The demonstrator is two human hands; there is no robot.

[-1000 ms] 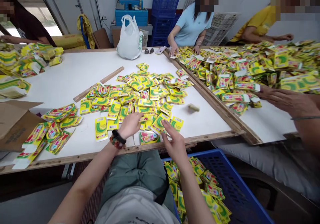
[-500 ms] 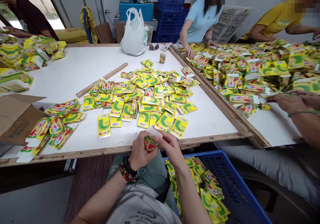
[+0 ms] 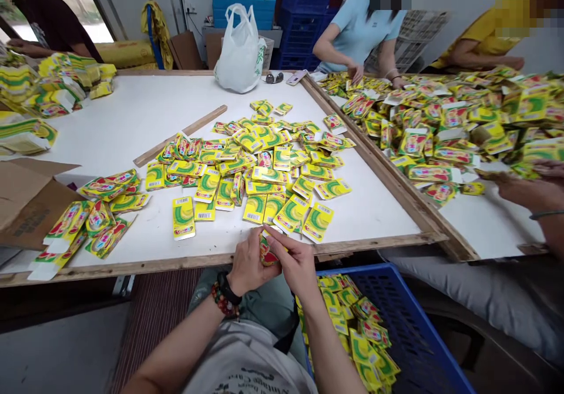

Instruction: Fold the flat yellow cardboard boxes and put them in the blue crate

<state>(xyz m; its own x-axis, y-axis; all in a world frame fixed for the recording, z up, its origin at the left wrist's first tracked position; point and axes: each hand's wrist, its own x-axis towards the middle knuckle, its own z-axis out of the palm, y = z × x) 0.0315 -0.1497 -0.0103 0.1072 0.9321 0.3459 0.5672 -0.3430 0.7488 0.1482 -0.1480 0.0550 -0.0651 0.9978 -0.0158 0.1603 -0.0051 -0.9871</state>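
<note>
At the table's front edge, my left hand (image 3: 247, 265) is wrapped round a small printed carton (image 3: 268, 255), its red and green side facing up. The fingers of my right hand (image 3: 298, 263) pinch the carton's top end, where they partly cover it. Just beyond my hands lies a loose spread of yellow and green cartons (image 3: 268, 175) of the same kind, many with barcodes showing. One carton (image 3: 183, 218) lies flat by itself to the left of the spread.
A blue crate (image 3: 423, 329) with cartons sits below the table at my right. Wooden strips (image 3: 374, 153) edge the white table (image 3: 106, 124). A cardboard box (image 3: 35, 206), carton stacks, a plastic bag (image 3: 240, 53) and sunglasses (image 3: 274, 78) stand about. Several co-workers handle heaped cartons (image 3: 467, 130).
The white flap at the carton's top, raised before, is now folded down under my right fingers. A carton that stood upright at the back now lies flat. The blue-shirted co-worker's hands have shifted.
</note>
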